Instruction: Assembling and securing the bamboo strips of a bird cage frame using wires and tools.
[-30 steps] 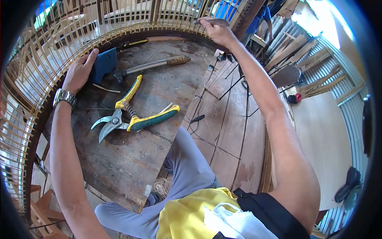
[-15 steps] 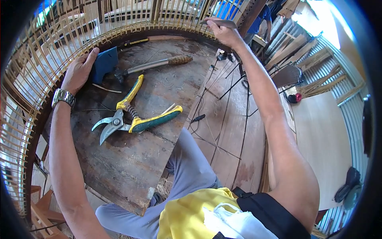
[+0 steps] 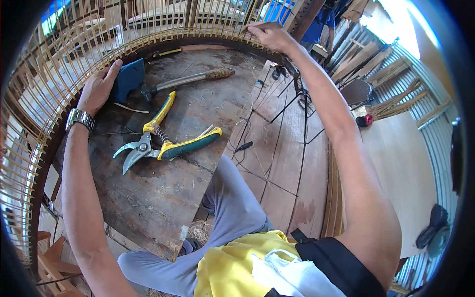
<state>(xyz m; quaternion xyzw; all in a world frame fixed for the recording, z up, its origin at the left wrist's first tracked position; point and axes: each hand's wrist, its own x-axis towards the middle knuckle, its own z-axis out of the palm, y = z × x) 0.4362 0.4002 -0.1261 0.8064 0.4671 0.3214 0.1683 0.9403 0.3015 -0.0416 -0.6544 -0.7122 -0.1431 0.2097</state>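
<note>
A large curved frame with a dark rim (image 3: 143,47) and thin upright cane strips arches round the far and left sides of a worn wooden board. My left hand (image 3: 100,88), with a metal watch on its wrist, is closed over the rim at the left; its fingertips are hidden. Beside its thumb stands a blue flat piece (image 3: 129,79). At the far right of the rim, my right hand (image 3: 273,37) is closed round a dark brown, flat tool (image 3: 267,25), beside the canes. Pruning shears (image 3: 161,141) with yellow-green handles lie spread on the board, near a hammer (image 3: 185,83).
A tape-like yellow strip (image 3: 166,52) and a wooden stick (image 3: 204,48) lie along the rim. Black cables (image 3: 243,147) and thin metal legs cross the plank floor at right. A pale panel (image 3: 401,173) leans by corrugated sheeting. Another person in blue (image 3: 316,30) is behind.
My right hand has moved slightly left along the far rim, and the tool in it has turned and shows less. My left hand stays on the rim.
</note>
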